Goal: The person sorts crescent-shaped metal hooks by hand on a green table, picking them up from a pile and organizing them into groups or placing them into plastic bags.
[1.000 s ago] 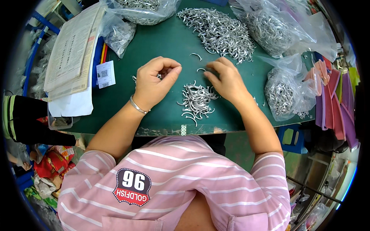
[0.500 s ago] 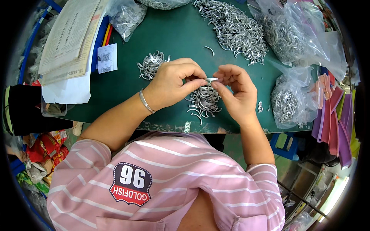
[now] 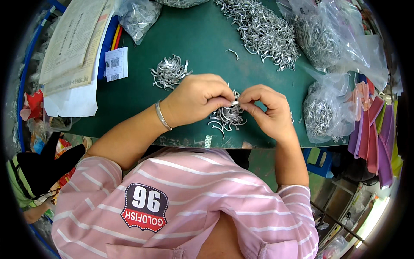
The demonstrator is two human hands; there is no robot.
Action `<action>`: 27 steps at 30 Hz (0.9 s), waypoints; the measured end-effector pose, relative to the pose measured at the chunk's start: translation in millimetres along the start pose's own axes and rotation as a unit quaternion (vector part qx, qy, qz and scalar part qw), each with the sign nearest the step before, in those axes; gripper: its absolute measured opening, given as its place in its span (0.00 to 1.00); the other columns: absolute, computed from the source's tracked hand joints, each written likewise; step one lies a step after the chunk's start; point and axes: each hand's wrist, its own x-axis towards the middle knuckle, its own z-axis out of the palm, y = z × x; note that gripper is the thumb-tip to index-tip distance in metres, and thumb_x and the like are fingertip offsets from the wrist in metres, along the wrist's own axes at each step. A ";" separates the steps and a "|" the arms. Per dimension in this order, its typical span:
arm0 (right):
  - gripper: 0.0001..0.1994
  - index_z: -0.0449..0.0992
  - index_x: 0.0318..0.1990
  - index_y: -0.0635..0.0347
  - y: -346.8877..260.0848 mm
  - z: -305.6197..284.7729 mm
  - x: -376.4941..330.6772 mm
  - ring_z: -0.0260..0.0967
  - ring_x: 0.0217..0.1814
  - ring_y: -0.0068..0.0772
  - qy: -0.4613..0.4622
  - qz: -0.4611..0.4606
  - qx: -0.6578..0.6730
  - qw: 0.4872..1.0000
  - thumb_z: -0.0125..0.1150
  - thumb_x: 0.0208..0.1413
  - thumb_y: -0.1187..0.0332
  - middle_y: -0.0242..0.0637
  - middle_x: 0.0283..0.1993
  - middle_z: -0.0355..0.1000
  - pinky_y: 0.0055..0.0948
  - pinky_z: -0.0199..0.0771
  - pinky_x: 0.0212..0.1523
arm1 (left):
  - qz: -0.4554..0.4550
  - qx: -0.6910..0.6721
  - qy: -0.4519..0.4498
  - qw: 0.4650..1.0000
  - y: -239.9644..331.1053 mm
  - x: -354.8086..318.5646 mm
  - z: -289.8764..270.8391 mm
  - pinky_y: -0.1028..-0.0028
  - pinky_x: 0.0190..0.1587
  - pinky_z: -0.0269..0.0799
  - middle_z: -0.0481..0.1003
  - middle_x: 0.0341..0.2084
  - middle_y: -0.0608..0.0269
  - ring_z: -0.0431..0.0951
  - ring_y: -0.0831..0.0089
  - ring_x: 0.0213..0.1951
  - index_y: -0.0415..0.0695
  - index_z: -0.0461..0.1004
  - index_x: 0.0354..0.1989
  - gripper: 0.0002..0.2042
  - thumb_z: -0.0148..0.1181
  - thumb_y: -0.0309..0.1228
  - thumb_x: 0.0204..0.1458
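My left hand (image 3: 199, 97), with a metal bangle at the wrist, pinches a small curved silver metal piece (image 3: 234, 103) between thumb and forefinger. From the other side, my right hand (image 3: 269, 110) has its thumb and fingertips closed on the same piece; the fingers partly hide it. Right below the fingertips lies a small pile of similar curved metal pieces (image 3: 228, 117) near the table's front edge. Beyond my left wrist sits another small pile of these pieces (image 3: 168, 72). A single loose curved piece (image 3: 233, 54) rests farther back.
A large heap of metal pieces (image 3: 263, 32) covers the back right of the green table (image 3: 185, 39). Clear bags of parts (image 3: 321, 112) stand at right, beside pink and purple strips (image 3: 373, 138). Papers (image 3: 71, 56) lie at left. Another person's dark sleeve (image 3: 39, 168) shows at far left.
Both hands have come down nearer to me with the metal piece, and my right fingers have drawn together on it. At far left the other person's dark sleeve has shifted.
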 end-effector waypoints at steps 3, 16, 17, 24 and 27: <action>0.04 0.76 0.33 0.65 6.5 -12.6 11.6 0.73 0.32 0.35 -0.010 0.016 -0.087 0.996 0.62 0.48 0.78 0.39 0.31 0.74 0.28 0.71 0.31 | -0.004 0.022 -0.026 0.999 -5.4 -1.9 3.4 0.73 0.32 0.73 0.76 0.28 0.59 0.77 0.65 0.29 0.40 0.78 0.31 0.05 0.64 0.21 0.44; 0.05 0.75 0.34 0.63 33.4 9.0 54.4 0.73 0.31 0.41 0.099 -0.067 -0.173 0.978 0.62 0.48 0.77 0.42 0.31 0.73 0.32 0.73 0.31 | -0.128 -0.008 0.167 0.978 0.1 5.6 -1.1 0.80 0.31 0.69 0.73 0.34 0.62 0.74 0.79 0.29 0.37 0.75 0.40 0.12 0.64 0.21 0.46; 0.05 0.75 0.34 0.63 24.5 10.6 49.7 0.73 0.31 0.38 0.098 -0.079 -0.131 0.983 0.63 0.48 0.78 0.41 0.31 0.73 0.30 0.73 0.30 | -0.135 -0.030 0.197 0.971 -0.1 4.6 1.7 0.81 0.31 0.69 0.73 0.35 0.62 0.74 0.79 0.29 0.37 0.75 0.41 0.13 0.65 0.22 0.46; 0.10 0.73 0.38 0.65 25.6 16.2 33.8 0.74 0.36 0.28 0.118 -0.064 0.007 0.991 0.60 0.48 0.84 0.39 0.36 0.75 0.26 0.75 0.37 | -0.062 0.047 0.135 0.988 -4.0 3.6 -1.8 0.76 0.33 0.71 0.76 0.29 0.59 0.76 0.71 0.30 0.38 0.78 0.29 0.03 0.63 0.20 0.45; 0.11 0.74 0.38 0.64 29.6 9.0 41.4 0.72 0.42 0.38 0.050 -0.068 -0.098 0.992 0.58 0.46 0.85 0.40 0.39 0.74 0.32 0.73 0.43 | -0.054 0.049 0.142 0.987 -3.9 3.1 -2.2 0.75 0.33 0.71 0.76 0.29 0.59 0.76 0.70 0.30 0.38 0.77 0.28 0.03 0.63 0.19 0.45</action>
